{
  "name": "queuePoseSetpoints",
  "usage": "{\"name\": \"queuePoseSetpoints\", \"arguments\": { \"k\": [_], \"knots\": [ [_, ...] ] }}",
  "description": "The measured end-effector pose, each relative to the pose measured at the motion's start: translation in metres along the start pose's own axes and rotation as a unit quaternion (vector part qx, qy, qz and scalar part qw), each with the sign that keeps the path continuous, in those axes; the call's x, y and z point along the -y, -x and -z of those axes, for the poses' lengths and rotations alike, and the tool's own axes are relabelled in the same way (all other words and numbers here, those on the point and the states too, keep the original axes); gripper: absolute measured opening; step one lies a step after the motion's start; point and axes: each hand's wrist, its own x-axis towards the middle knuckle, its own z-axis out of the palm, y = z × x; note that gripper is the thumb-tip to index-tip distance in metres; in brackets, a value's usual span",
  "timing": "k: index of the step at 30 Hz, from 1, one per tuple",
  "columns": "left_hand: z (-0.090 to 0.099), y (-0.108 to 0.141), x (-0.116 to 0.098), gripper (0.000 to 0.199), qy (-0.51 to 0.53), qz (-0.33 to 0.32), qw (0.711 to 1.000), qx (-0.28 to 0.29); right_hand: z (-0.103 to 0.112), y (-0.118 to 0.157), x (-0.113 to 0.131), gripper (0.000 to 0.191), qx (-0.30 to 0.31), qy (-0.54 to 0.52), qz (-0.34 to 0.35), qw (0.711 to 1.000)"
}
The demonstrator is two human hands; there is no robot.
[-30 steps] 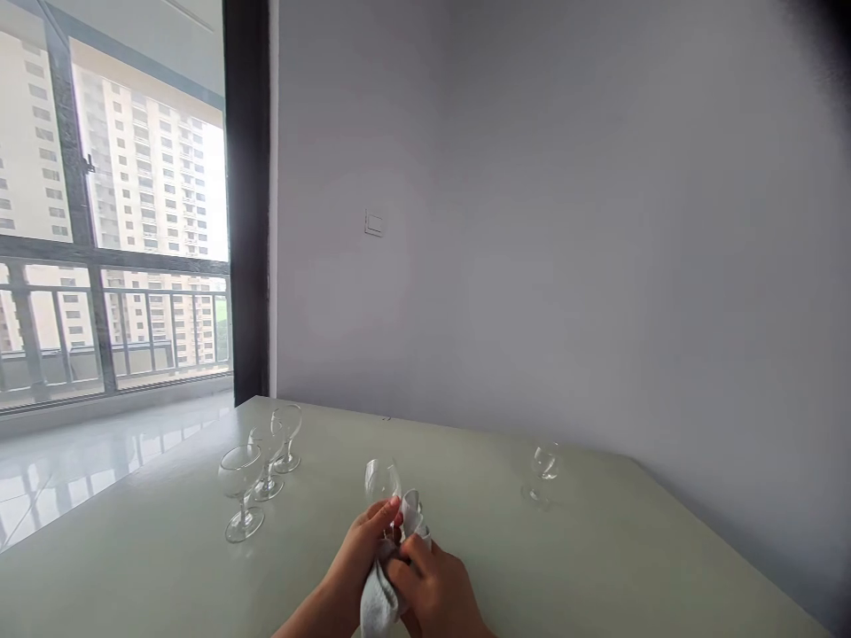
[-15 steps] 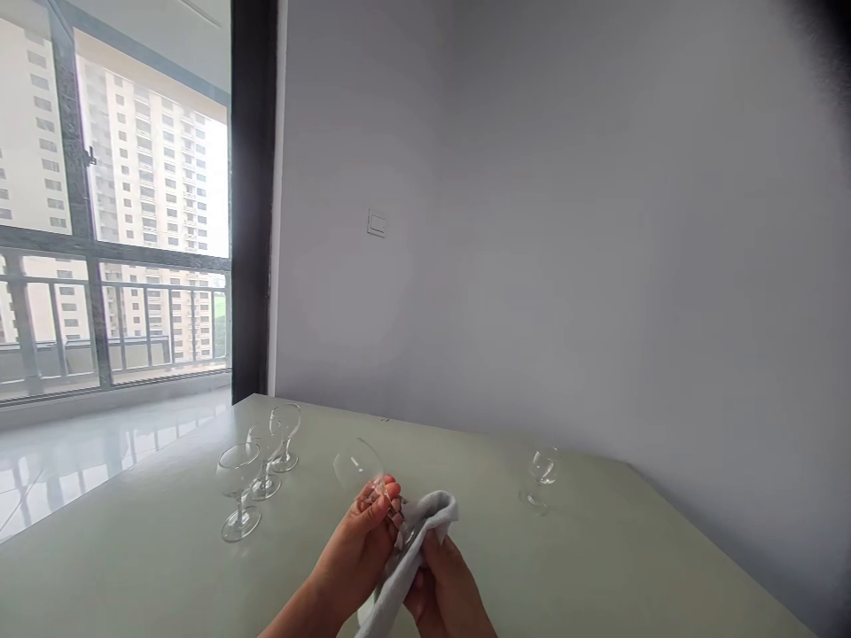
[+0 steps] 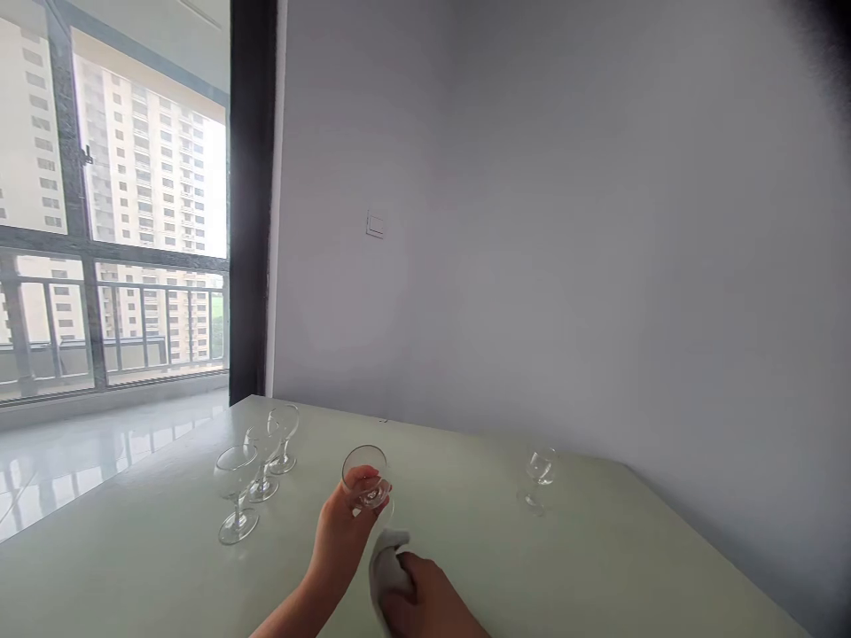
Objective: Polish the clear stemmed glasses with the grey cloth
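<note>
My left hand (image 3: 349, 514) is closed around the lower part of a clear stemmed glass (image 3: 365, 461), whose round rim faces up and toward me. Just right of and below it, my right hand (image 3: 425, 595) grips a grey cloth (image 3: 387, 571), slightly blurred. Cloth and glass are apart. On the left of the pale green table (image 3: 572, 567) three similar glasses stand upright in a row: a near one (image 3: 236, 487), a middle one (image 3: 264, 461) and a far one (image 3: 283, 439). Another glass (image 3: 541, 465) stands alone on the right.
A grey wall (image 3: 532, 221) with a light switch (image 3: 375, 224) rises behind the table. At the left, beyond a dark frame (image 3: 251, 221), are a window and a railing. The table's right edge slants toward the lower right.
The held glass has turned from tilted left to rim up. My right hand and the cloth have moved down, away from the glass. The hands, touching before, are now apart.
</note>
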Motion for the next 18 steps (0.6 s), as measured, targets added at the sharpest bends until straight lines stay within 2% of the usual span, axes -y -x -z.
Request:
{"name": "queuePoseSetpoints", "arguments": {
  "k": [2,4,7,10,12,15,18],
  "knots": [
    [0.003,0.000,-0.001,0.022,-0.044,-0.020,0.999,-0.023,0.006,0.003,0.007,0.048,0.046,0.094,0.020,0.994],
    [0.003,0.003,-0.002,0.020,-0.092,-0.054,0.994,-0.039,0.013,0.005,0.016,0.058,0.060,0.134,0.042,0.988],
    [-0.002,0.010,-0.003,0.020,-0.106,-0.065,0.992,-0.030,0.023,0.006,0.026,0.038,-0.054,0.117,0.071,0.989],
    [-0.014,0.023,-0.005,0.024,-0.074,-0.004,0.997,0.011,0.022,0.005,0.026,0.023,-0.124,0.083,0.091,0.985],
    [-0.023,0.032,-0.007,0.025,-0.059,0.029,0.997,0.030,0.017,0.004,0.023,0.006,-0.147,0.079,0.092,0.982],
    [-0.033,0.043,-0.005,0.020,-0.067,0.041,0.996,0.036,0.010,0.001,0.016,0.012,-0.166,0.065,0.110,0.978],
    [-0.036,0.045,0.011,0.027,-0.103,-0.021,0.994,0.043,0.014,-0.002,0.007,0.013,-0.154,0.050,0.151,0.975]
  ]
}}
